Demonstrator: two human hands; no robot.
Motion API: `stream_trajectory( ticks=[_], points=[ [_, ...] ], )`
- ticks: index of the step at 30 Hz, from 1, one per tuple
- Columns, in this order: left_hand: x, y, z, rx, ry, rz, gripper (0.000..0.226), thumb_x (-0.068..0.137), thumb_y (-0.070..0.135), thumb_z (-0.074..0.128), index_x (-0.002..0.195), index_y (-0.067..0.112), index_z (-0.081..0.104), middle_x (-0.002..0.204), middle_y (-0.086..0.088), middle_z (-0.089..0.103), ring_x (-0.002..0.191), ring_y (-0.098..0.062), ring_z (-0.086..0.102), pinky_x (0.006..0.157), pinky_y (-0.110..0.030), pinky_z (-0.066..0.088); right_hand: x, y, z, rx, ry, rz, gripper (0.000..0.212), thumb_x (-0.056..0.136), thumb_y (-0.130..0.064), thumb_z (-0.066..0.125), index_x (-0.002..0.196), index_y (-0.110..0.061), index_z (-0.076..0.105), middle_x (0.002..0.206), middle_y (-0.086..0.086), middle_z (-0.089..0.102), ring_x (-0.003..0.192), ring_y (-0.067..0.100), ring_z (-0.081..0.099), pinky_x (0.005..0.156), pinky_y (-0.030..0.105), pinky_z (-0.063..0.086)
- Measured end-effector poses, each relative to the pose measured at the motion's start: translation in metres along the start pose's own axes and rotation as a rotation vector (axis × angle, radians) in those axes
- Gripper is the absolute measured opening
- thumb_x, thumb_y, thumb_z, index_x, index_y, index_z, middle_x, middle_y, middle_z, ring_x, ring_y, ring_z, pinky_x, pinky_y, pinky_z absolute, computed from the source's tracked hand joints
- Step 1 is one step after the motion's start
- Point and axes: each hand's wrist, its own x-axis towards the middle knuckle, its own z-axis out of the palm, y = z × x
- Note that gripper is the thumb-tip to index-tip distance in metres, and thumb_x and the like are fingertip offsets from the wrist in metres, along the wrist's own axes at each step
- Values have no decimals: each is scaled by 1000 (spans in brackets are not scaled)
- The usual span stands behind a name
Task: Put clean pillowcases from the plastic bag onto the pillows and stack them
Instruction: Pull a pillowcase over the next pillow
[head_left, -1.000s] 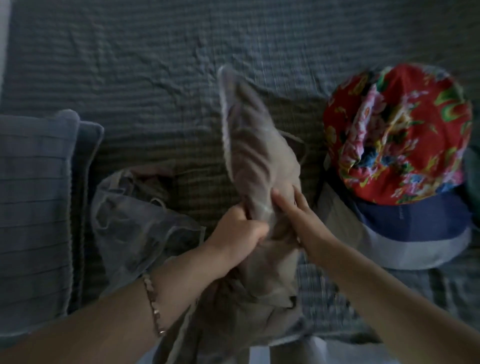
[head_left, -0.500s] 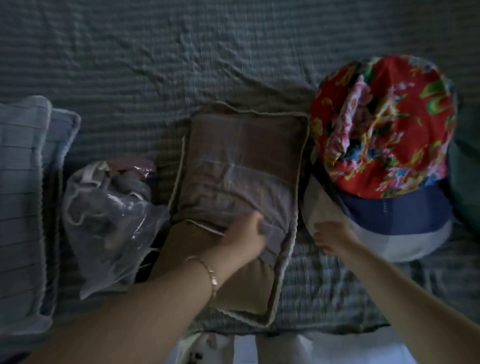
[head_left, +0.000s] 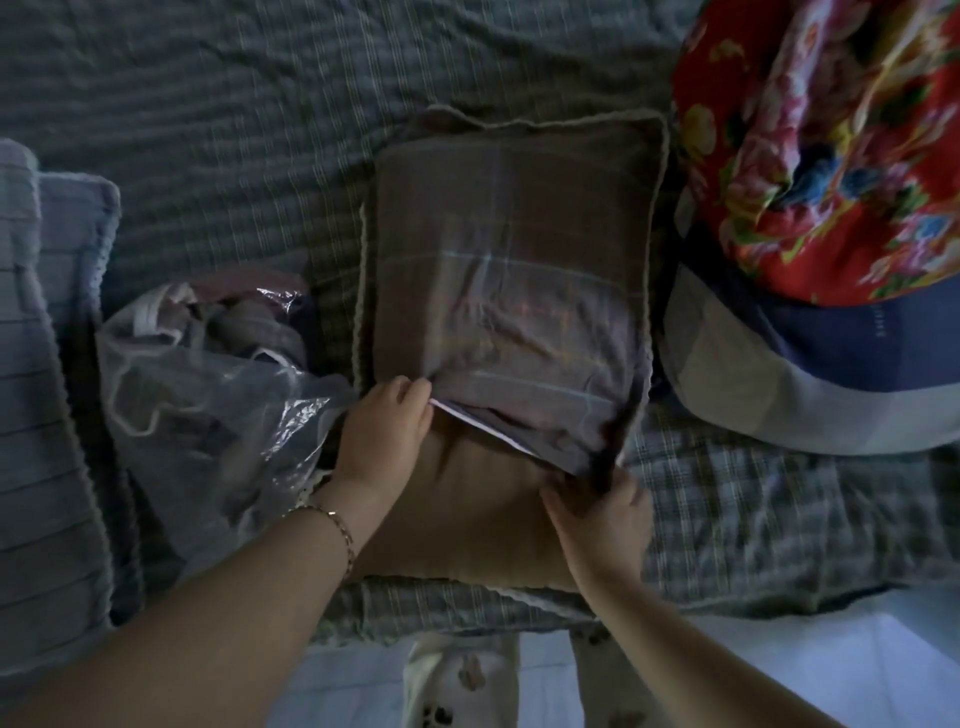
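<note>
A tan pillow (head_left: 467, 509) lies flat on the bed in front of me, its far part inside a brown-and-lilac checked pillowcase (head_left: 511, 270). My left hand (head_left: 387, 431) grips the open hem of the case at its left side. My right hand (head_left: 597, 512) holds the hem at its right corner, fingers spread on the pillow. A clear plastic bag (head_left: 208, 415) with more folded cloth inside lies to the left of the pillow.
A stack of blue-grey striped pillows (head_left: 47, 415) sits at the far left. On the right a red floral bundle (head_left: 826, 156) rests on a blue and white pillow (head_left: 789, 384). The checked bedspread (head_left: 208, 130) ends at the near edge; pale floor tiles (head_left: 779, 660) lie below.
The pillow, held up on end a second ago, now lies flat on the bed. Both hands have moved to the open hem of the case, the right one coming in from the side.
</note>
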Motion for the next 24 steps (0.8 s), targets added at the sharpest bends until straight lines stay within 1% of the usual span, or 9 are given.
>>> stream_trajectory(
  ticks=[3, 5, 7, 10, 13, 17, 20, 22, 24],
  points=[
    [-18, 12, -10, -47, 28, 57, 24, 68, -3, 73, 79, 6, 53, 46, -8, 52, 36, -24, 51, 38, -19, 29, -5, -27, 2, -251, 103, -344, 70, 72, -51, 69, 126, -14, 45, 129, 10, 43, 124, 34, 37, 103, 47, 30],
    [-28, 13, -11, -11, 5, 121, 15, 73, 5, 63, 82, 10, 52, 46, -4, 52, 37, -23, 51, 39, -20, 34, 5, -44, -1, -445, 18, -345, 41, 88, -39, 51, 123, -19, 46, 130, 5, 44, 125, 28, 37, 104, 42, 29],
    [-29, 6, -7, 49, -2, 128, 9, 76, 13, 54, 81, 9, 62, 57, -5, 57, 47, -24, 57, 46, -24, 42, 20, -58, -6, -549, -10, -347, 27, 94, -24, 38, 118, -20, 51, 124, 4, 53, 118, 26, 46, 96, 39, 35],
    [-16, 2, -3, 47, -11, 113, 13, 78, 11, 57, 86, 6, 67, 76, -10, 60, 62, -28, 60, 54, -31, 49, 28, -71, -18, -321, -53, -359, 21, 97, -23, 36, 97, -19, 56, 92, 4, 63, 81, 23, 61, 67, 33, 49],
    [-11, 9, 3, 67, -43, 124, 11, 83, 14, 55, 81, 5, 62, 79, -12, 59, 70, -30, 58, 58, -36, 51, 21, -62, -31, -141, -122, -343, 22, 95, -20, 40, 82, -15, 57, 71, 1, 58, 60, 18, 54, 48, 28, 40],
    [-13, 9, 9, 179, -122, 244, 30, 86, 33, 43, 71, 11, 57, 67, -4, 58, 65, -24, 57, 54, -30, 46, 6, -42, -49, -151, -138, -425, 23, 91, -24, 49, 70, -17, 56, 63, 2, 57, 54, 20, 52, 46, 29, 34],
    [-11, 3, 12, 257, -195, 357, 17, 73, 27, 66, 81, 11, 63, 71, -5, 63, 68, -26, 60, 55, -32, 47, -2, -41, -52, -216, -178, -492, 31, 92, -24, 50, 62, -23, 44, 61, -2, 50, 55, 18, 49, 46, 27, 33],
    [-4, 2, 9, 267, -224, 336, 22, 65, 17, 69, 86, 12, 65, 72, -6, 63, 67, -29, 61, 51, -32, 47, -5, -42, -52, -280, -177, -559, 27, 91, -22, 51, 65, -21, 45, 66, -3, 50, 62, 21, 52, 50, 29, 37],
    [5, 3, 2, 215, -210, 181, 23, 68, 13, 65, 92, 11, 64, 78, -10, 62, 68, -32, 62, 49, -32, 46, -5, -40, -54, -366, -150, -644, 14, 90, -18, 51, 77, -17, 51, 73, -3, 49, 67, 21, 51, 55, 29, 39]
  ],
)
